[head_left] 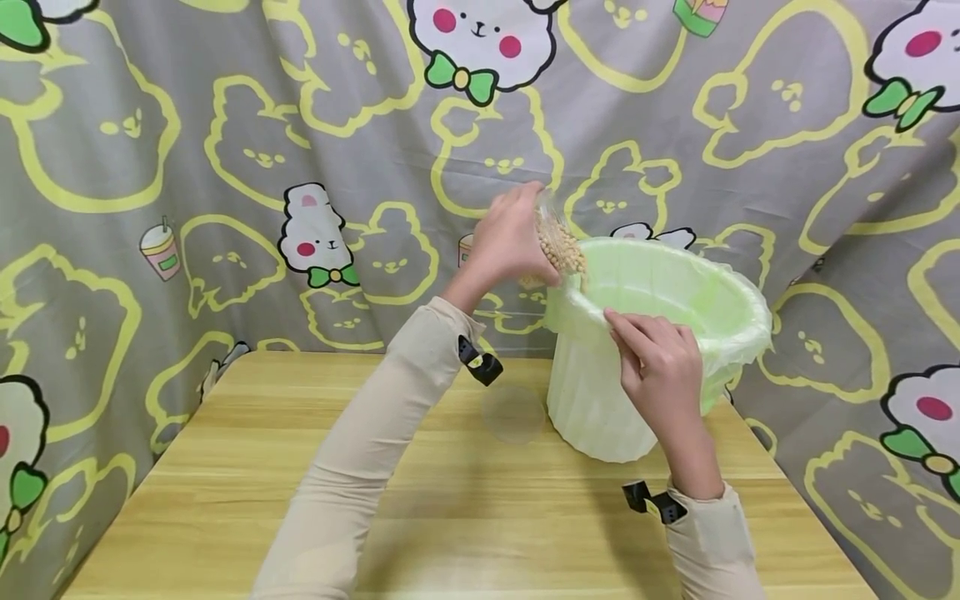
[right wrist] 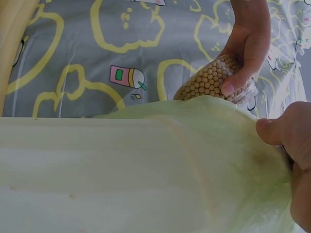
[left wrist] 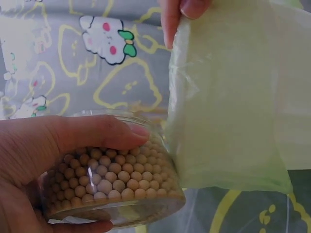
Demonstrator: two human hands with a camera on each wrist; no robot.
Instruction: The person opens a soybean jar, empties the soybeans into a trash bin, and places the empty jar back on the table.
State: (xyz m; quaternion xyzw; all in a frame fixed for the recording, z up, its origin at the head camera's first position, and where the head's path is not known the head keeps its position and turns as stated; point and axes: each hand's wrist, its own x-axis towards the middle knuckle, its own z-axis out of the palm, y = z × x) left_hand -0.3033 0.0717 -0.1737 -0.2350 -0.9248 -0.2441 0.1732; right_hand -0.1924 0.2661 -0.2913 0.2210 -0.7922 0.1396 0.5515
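Observation:
In the head view my left hand [head_left: 510, 237] grips a clear plastic jar [left wrist: 116, 179] filled with small round beige balls [head_left: 562, 250]. The jar is tilted, its mouth by the left part of the rim of a white trash bin [head_left: 596, 408]. A thin pale green bag [head_left: 738, 333] lines this bin and is folded over its rim. My right hand [head_left: 663, 371] pinches the bag at the near rim, thumb outside in the right wrist view. Whether any balls lie at the bottom of the bin is hidden.
The bin stands on the right part of a wooden table [head_left: 450, 508], close to its back edge. Behind and on both sides hangs a grey curtain [head_left: 390, 167] with yellow outlines and cartoon rabbits. Black straps with small devices sit on both wrists.

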